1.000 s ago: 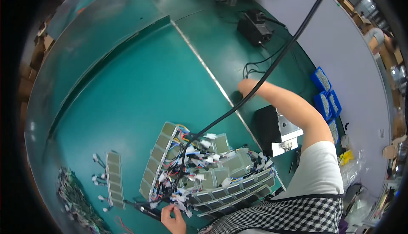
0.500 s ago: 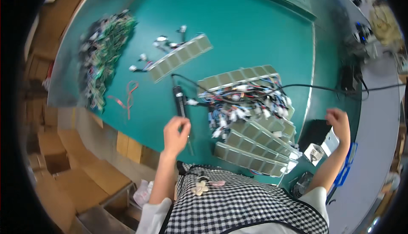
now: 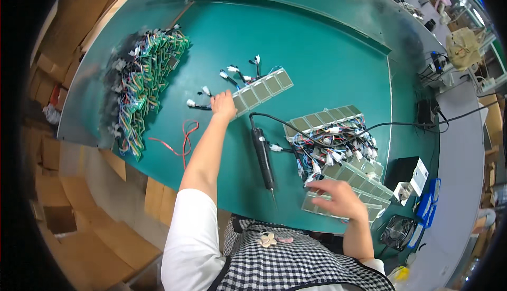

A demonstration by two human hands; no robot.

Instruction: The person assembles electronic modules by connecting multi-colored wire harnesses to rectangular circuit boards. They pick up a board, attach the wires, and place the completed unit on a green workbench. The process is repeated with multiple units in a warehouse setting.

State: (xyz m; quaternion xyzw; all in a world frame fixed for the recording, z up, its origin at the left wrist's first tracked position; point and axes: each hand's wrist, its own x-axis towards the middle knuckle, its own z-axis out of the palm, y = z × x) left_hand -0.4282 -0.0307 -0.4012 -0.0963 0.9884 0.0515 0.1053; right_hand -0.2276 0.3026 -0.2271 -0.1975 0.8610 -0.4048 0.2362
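Surface: a smooth green workbench (image 3: 327, 53) with a raised metal border (image 3: 296, 19)
Room: brown cardboard boxes (image 3: 79, 243) on the left; a pale grey ledge (image 3: 465, 132) on the right
Left hand (image 3: 224, 106): fingers bent over the near end of one long strip of grey square panels (image 3: 261, 90), out on the bench with white-tipped leads; firm grip, cannot tell
Right hand (image 3: 340, 200): loosely open, thumb apart, over the pile of similar wired strips (image 3: 322, 119)
Counted: one black pen-shaped electric screwdriver (image 3: 262, 156), one heap of green circuit boards (image 3: 150, 79), one tangled red wire (image 3: 186, 137), one round black fan (image 3: 397, 231)
Strips in pile: overlapping, exact number unclear
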